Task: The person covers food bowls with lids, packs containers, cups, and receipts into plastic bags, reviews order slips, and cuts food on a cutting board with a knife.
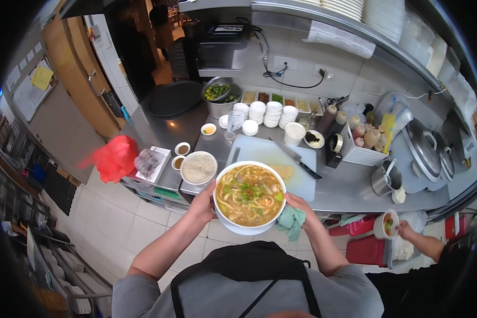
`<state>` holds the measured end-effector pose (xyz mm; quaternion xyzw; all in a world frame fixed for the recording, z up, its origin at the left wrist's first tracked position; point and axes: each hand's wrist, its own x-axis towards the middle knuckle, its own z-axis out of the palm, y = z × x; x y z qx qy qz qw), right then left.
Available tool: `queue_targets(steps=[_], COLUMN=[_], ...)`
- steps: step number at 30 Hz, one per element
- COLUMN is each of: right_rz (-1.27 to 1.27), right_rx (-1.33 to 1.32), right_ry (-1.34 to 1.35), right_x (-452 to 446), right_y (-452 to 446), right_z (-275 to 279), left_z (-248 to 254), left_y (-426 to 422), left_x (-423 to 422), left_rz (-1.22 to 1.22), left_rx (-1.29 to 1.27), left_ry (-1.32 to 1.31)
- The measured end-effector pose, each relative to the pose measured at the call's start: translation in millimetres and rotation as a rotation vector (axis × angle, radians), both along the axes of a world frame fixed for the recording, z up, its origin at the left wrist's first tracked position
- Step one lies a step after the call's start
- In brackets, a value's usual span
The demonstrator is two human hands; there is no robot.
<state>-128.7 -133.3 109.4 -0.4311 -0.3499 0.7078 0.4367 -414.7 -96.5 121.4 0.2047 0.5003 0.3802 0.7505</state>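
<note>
my left hand (202, 205) and right hand (301, 206) both grasp the big white bowl (246, 230), one on each side, the left thumb up by the rim and the right thumb likewise. a green cloth (291, 222) is bunched in my right hand, against that side of the bowl. the bowl is in front of my apron (265, 257), at the near edge of the counter (350, 185), level enough that the soup (249, 195) sits inside the rim, full of noodles with chopped green bits on top. just beyond it is the pale board (308, 190), with a knife (297, 160) across its right part, the black handle toward the near right. left of the board sits a white tub (198, 184) of something pale, and two sauce cups (182, 148) are just beside it on the left. farther left is a red bag (115, 158). at the far side stand stacks of white cups (257, 114), with a pot (220, 110) of green fruit to their left. on the right, a white basket (358, 156) holds bottles, and at the near right another person's hand (405, 229) grasps a small bowl (378, 228).
</note>
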Motion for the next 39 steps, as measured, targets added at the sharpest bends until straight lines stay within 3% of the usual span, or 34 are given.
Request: queue_targets(steps=[4,8,10,15,23,26,29,30,32,36,39], right_rz=[0.061,0.144,0.149,0.202,0.270,0.352,0.303,0.297,0.307,0.238,0.177], right_rx=[0.013,0.081,0.107,0.124,0.024,-0.003,-0.047,-0.048,-0.099,-0.127,-0.208], right_ry=[-0.033,-0.124,-0.143,-0.061,0.143,0.252,0.224,0.237,0.245,0.328,0.253], right_x=[-55,-90,-107,-177,-302,-347,-391,-401,-422,-460,-473], right_y=[30,85,115,211,350,393,410,431,443,462,456], right_z=[28,47,50,84,59,32,16,-15,-41,-104,-117], left_z=[12,59,58,111,110,89,36,24,-2,-105,-130], left_y=[16,40,58,130,242,288,341,353,371,424,426], left_x=[-57,-88,-104,-165,-274,-318,-381,-394,-415,-469,-476], left_rz=[0.059,0.126,0.145,0.228,0.334,0.411,0.306,0.290,0.292,0.263,0.226], left_rx=[0.097,0.006,0.057,0.113,0.092,0.065,0.028,0.028,0.003,-0.065,-0.081], left_ry=[-0.123,0.033,-0.024,-0.023,0.089,0.180,0.203,0.214,0.159,-0.010,-0.110])
